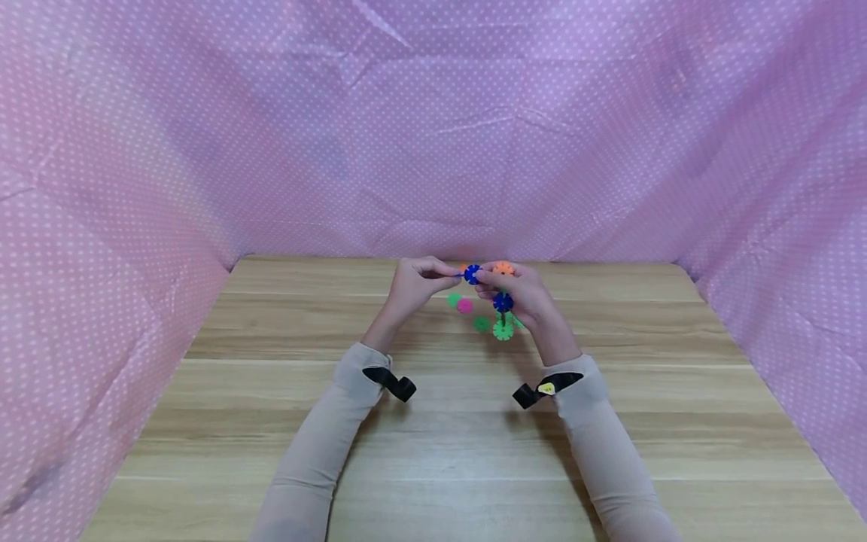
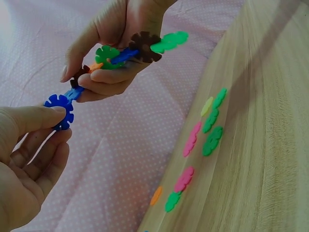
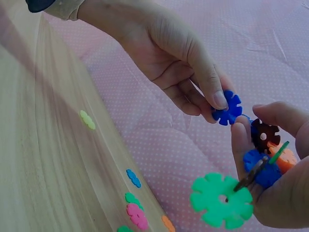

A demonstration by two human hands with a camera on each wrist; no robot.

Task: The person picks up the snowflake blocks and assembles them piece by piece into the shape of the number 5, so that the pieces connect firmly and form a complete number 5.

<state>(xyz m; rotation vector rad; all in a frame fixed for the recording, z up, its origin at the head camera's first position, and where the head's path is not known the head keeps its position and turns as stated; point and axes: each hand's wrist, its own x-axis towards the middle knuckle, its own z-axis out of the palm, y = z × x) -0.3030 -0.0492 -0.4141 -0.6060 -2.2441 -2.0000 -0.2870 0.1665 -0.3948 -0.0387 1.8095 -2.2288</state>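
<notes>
My left hand (image 1: 421, 284) pinches a blue notched snowflake disc (image 2: 59, 112) between thumb and fingers. In the left wrist view, this disc meets a lighter blue disc (image 2: 74, 94) at the end of a chain of linked snowflake discs. My right hand (image 1: 528, 297) holds that chain with its fingers curled around the middle. Along it come a small brown disc (image 3: 265, 136), an orange disc (image 3: 283, 157), a green one seen edge-on, a blue disc (image 3: 261, 169), a larger brown disc (image 2: 146, 47) and a bright green end disc (image 3: 221, 199). Both hands are raised over the table's far side.
Loose discs lie on the wooden table (image 1: 433, 452) below the hands: green (image 1: 454, 299), pink (image 1: 463, 306), yellow (image 3: 87, 120), blue (image 3: 133, 178) and orange (image 2: 156, 195). Pink dotted cloth (image 1: 433, 150) hangs around the back and sides. Each wrist wears a black strap.
</notes>
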